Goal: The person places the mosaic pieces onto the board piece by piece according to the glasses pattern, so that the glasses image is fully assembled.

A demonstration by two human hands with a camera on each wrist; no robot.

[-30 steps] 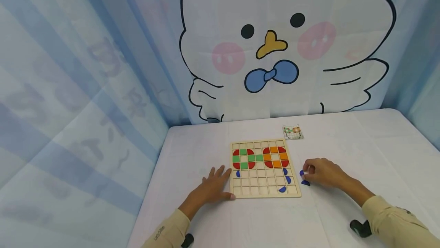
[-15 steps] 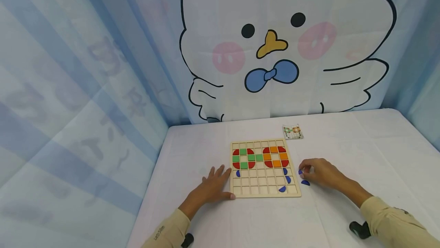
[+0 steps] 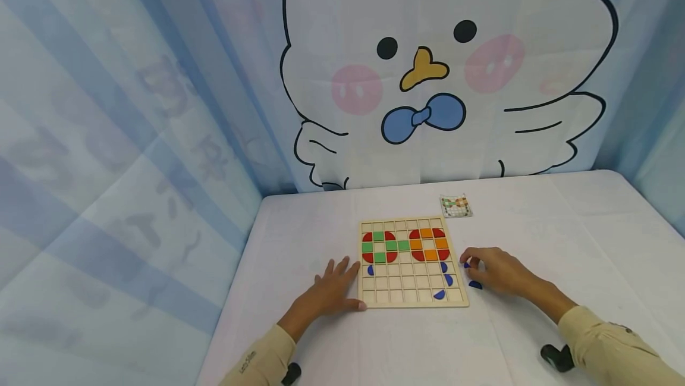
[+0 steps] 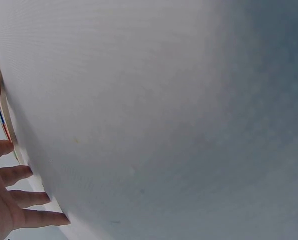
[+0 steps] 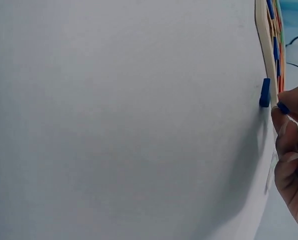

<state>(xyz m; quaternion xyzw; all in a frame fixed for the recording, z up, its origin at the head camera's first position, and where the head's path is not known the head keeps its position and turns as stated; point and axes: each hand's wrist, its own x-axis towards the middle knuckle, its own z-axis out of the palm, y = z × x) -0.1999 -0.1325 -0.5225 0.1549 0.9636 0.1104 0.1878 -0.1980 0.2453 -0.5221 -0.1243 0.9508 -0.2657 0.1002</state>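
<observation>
A wooden grid board point(image 3: 404, 301) lies on the table, with red quarter-round, green square and orange square pieces filling cells in its upper rows. Several blue half-round pieces sit lower on it, one at the left point(image 3: 370, 270) and the others near the right side. My left hand point(image 3: 334, 291) rests at the board's left edge, fingers spread and thumb at the lower corner. Just right of the board, my right hand point(image 3: 497, 270) pinches a small blue piece point(image 5: 283, 107) between thumb and forefinger. Another blue half-round piece point(image 3: 475, 285) lies on the table under that hand.
A small printed pattern card point(image 3: 456, 206) lies behind the board's right corner. White cloth covers the table point(image 3: 562, 219). A curtain with a cartoon figure point(image 3: 417, 160) hangs along the back edge. Dark wrist devices point(image 3: 558, 358) show under the sleeves.
My right hand has moved a little left toward the board, carrying the pinched blue piece away from the one on the table. The left hand and the board stay put.
</observation>
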